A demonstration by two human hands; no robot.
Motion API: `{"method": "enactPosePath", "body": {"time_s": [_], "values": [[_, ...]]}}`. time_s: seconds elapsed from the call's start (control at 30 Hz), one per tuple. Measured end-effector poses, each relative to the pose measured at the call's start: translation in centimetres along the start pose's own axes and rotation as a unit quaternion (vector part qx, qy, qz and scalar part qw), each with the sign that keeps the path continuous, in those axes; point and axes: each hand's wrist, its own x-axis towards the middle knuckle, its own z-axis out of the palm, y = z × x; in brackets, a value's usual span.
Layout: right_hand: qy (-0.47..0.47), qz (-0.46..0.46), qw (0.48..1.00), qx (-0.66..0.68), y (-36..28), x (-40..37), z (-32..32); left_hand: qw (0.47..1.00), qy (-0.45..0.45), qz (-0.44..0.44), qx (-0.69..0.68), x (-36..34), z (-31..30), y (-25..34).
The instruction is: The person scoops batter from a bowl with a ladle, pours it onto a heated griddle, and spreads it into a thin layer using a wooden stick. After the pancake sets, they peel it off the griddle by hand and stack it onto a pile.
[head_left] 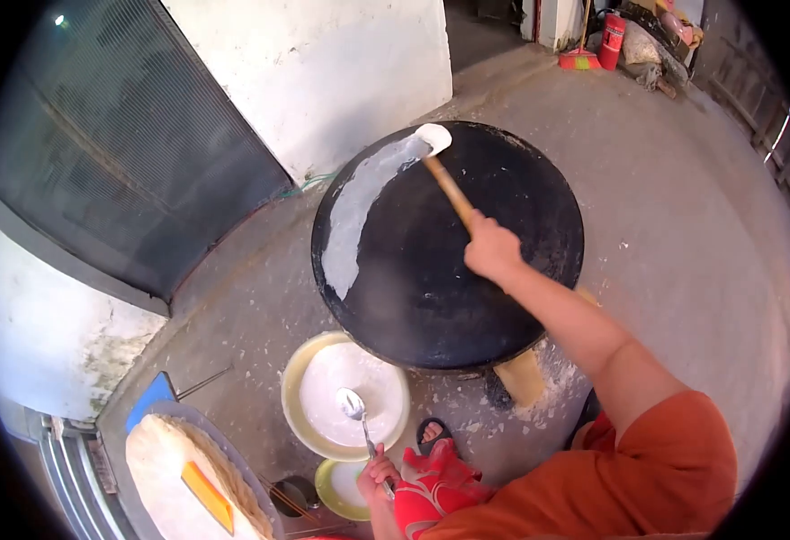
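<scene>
On the large round black griddle [467, 270], a pale strip of batter [352, 216] curves along the left side. My right hand [492, 247] is closed round the wooden handle of a batter spreader [450, 191], whose far end meets a white blob of batter [434, 138] near the griddle's back rim. My left hand [379, 477] grips a metal ladle [352, 403] at the bottom of the view. The ladle's bowl is above a cream-coloured basin [292, 396] of white batter [323, 382].
A stack of thin flatbreads [157, 459] with an orange scraper-like piece [208, 497] on top stands at lower left. A smaller yellow-green bowl [326, 490] sits by the basin. White wall [323, 72] rises behind the griddle; a fire extinguisher [612, 41] and broom [579, 59] stand far back.
</scene>
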Motion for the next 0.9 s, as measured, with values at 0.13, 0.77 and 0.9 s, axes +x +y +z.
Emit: {"method": "enactPosePath", "body": {"time_s": [0.13, 0.77, 0.9], "values": [[0.076, -0.118, 0.98, -0.143, 0.1, 5.7, 2.4, 1.0, 0.009, -0.006, 0.007, -0.4, 0.3, -0.6], [-0.098, 0.086, 0.932, 0.339, 12.0, 9.7, -2.0, 0.998, 0.032, 0.022, 0.045, -1.1, 0.0, -0.3], [-0.142, 0.102, 0.889, 0.424, 12.8, 9.1, -2.9, 0.998, 0.027, 0.032, 0.041, -1.3, -0.1, -0.2]]}}
